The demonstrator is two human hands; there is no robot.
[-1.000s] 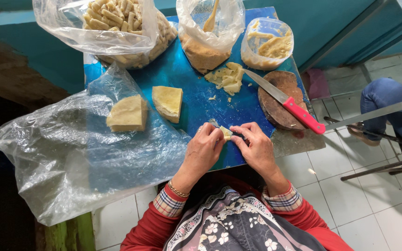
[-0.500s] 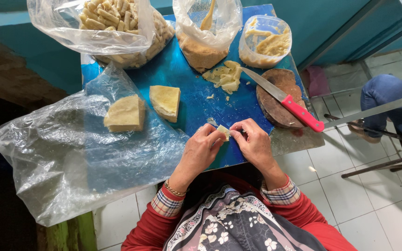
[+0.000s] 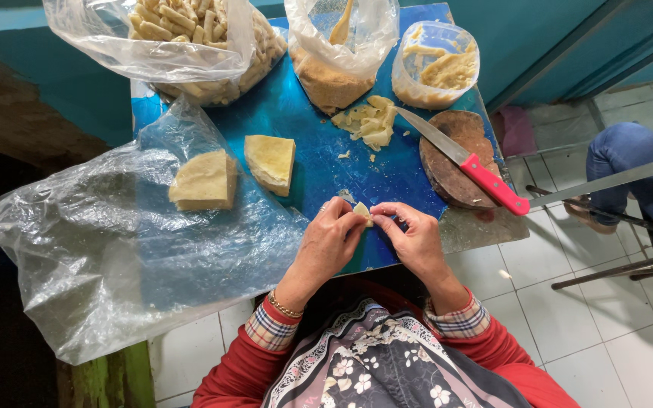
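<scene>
A single head-worn camera looks almost straight down from above the person's chest, facing forward over the blue table [image 3: 304,143], which fills the upper middle of the frame. It sits close: both forearms enter from the bottom edge, and tiled floor [image 3: 568,317] shows at lower right.

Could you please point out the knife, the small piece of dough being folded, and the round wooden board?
knife [image 3: 493,180]: head view, on its red handle.
dough piece [image 3: 362,213]: head view, on its middle, between the fingertips.
wooden board [image 3: 447,181]: head view, on its bare brown face.
</scene>
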